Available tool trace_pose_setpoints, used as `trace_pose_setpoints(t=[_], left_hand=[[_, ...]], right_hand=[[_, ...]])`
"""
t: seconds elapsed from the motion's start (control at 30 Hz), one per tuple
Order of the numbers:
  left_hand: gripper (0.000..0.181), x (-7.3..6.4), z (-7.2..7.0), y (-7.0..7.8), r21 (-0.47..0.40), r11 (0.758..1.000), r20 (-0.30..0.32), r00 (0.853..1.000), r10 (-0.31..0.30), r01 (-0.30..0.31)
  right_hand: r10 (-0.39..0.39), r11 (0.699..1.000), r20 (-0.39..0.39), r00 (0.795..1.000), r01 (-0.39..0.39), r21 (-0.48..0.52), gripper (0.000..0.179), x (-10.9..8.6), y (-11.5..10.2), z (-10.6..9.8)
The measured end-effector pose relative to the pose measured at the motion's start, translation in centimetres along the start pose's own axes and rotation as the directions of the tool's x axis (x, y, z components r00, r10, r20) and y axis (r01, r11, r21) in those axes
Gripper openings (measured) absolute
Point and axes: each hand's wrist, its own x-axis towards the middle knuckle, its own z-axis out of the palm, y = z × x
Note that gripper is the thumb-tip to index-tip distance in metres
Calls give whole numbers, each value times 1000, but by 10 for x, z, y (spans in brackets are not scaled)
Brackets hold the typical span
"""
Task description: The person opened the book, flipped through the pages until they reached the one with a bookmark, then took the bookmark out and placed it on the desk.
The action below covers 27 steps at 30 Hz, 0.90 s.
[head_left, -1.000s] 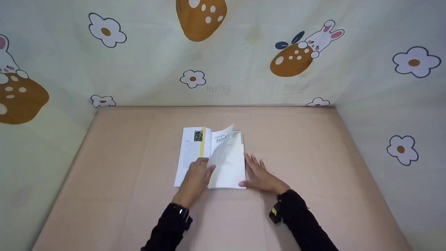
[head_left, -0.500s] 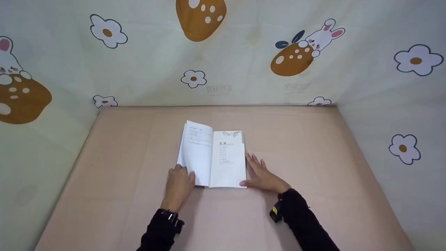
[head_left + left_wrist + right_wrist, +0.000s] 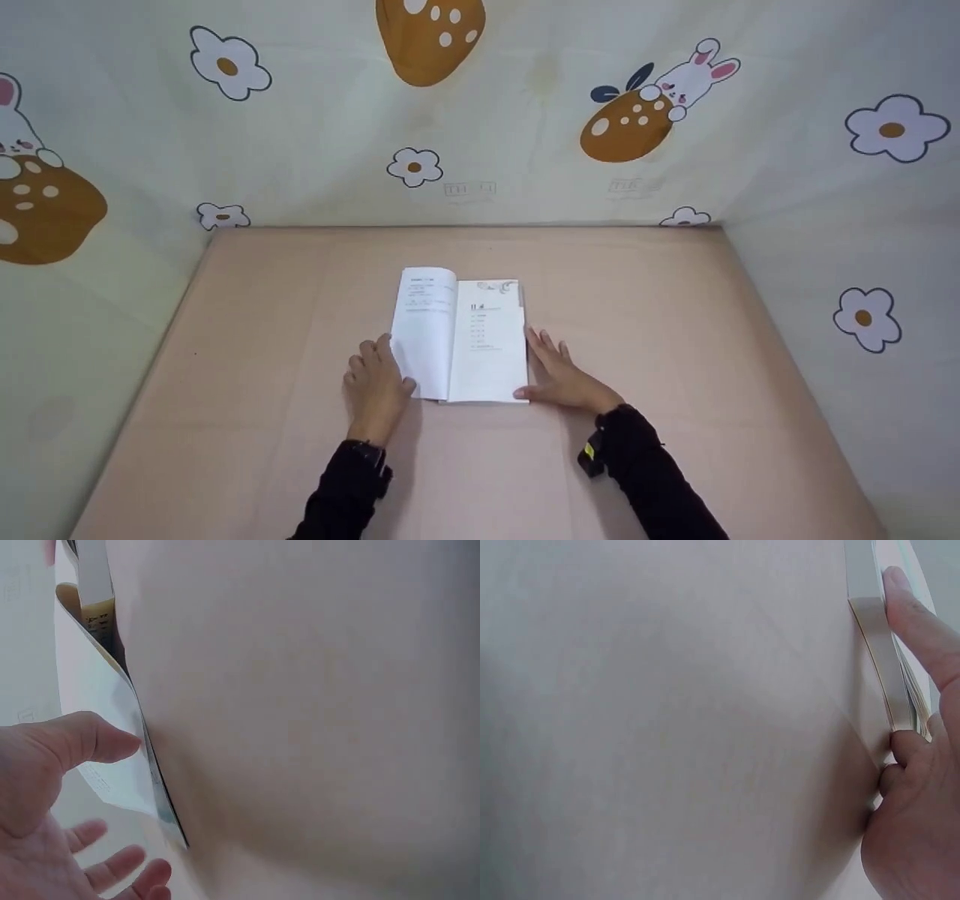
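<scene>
An open book lies on the table with printed text on both pages. Its right page has a drawn ornament at the top corner; the left leaf bows up near the spine. My left hand is at the book's left edge. In the left wrist view, the thumb of that hand touches the turned leaf, while the other fingers are spread loosely beyond it. My right hand rests along the right edge, its thumb over the lower corner. The right wrist view shows its fingertips against the page edges.
The book and both hands are on a table with a pinkish-beige cover. Pale cloth walls printed with flowers and rabbits stand behind it and on both sides. Black sleeves cover both forearms.
A leaf has turned from the right side over to the left and settled lower. My left hand has moved left with it to the outer edge. The right hand has stayed in place.
</scene>
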Motion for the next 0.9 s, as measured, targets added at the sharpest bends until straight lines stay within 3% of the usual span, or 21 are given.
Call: trace_pose_setpoints(t=[0.07, 0.13, 0.3, 0.37, 0.43, 0.5, 0.7, 0.8, 0.9], left_hand=[[79, 1, 2, 2, 1, 997, -9, 997, 83, -83], [83, 1, 4, 4, 26, 983, -3, 984, 180, -180], [80, -3, 15, 12, 135, 902, 1, 910, 414, -410], [74, -6, 19, 16, 160, 874, 15, 886, 463, -459], [65, -9, 21, 21, 175, 861, 32, 877, 480, -478], [57, -10, 22, 27, 178, 867, 49, 884, 465, -466], [35, -9, 21, 42, 154, 912, 56, 925, 376, -380], [35, -9, 24, 45, 198, 907, 46, 928, 370, -372], [46, -10, 26, 48, 258, 893, 39, 928, 371, -368]], right_hand=[[-12, 1000, 1, 1000, 12, 0, 105, 0, 0, -1], [-25, 1000, 2, 1000, 25, 2, 105, -1, -1, -1], [-48, 999, -8, 999, 48, -1, 105, 0, -2, -2], [-57, 998, -3, 998, 57, 0, 103, 1, -2, -1], [-75, 997, 6, 997, 75, 3, 101, 3, -1, -1], [-85, 996, 14, 996, 85, 8, 98, 3, -1, -2], [-94, 996, 21, 995, 94, 8, 94, 3, 1, -3], [-80, 997, 32, 996, 81, -8, 92, 2, 2, -3], [-72, 997, 41, 997, 73, -26, 91, 2, 2, -3]])
